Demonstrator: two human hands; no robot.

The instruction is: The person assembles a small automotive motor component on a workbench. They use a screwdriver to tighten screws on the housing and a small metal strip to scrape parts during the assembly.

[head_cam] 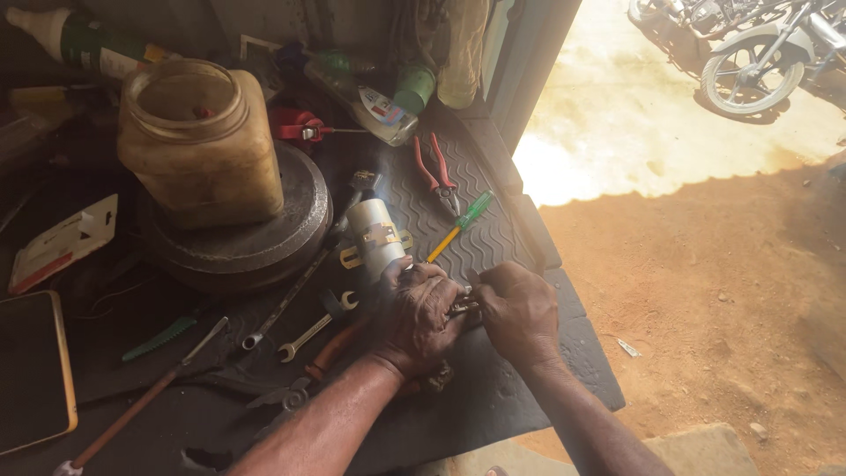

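Our left hand [416, 310] wrapped round the white cylindrical part [377, 238], our right hand [518, 310] pinching small metal fittings [461, 308] between both, green-handled screwdriver [462, 224] just beyond

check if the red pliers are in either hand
No, the red pliers lie alone on the ribbed mat, well above the left hand and right hand, which meet over a small metal part.

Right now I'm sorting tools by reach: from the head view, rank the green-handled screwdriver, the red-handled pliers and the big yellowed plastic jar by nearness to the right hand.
1. Green-handled screwdriver, just above the right hand on the ribbed mat.
2. Red-handled pliers, farther up the mat, beyond the screwdriver.
3. Yellowed plastic jar, far up-left, standing on a round metal disc.
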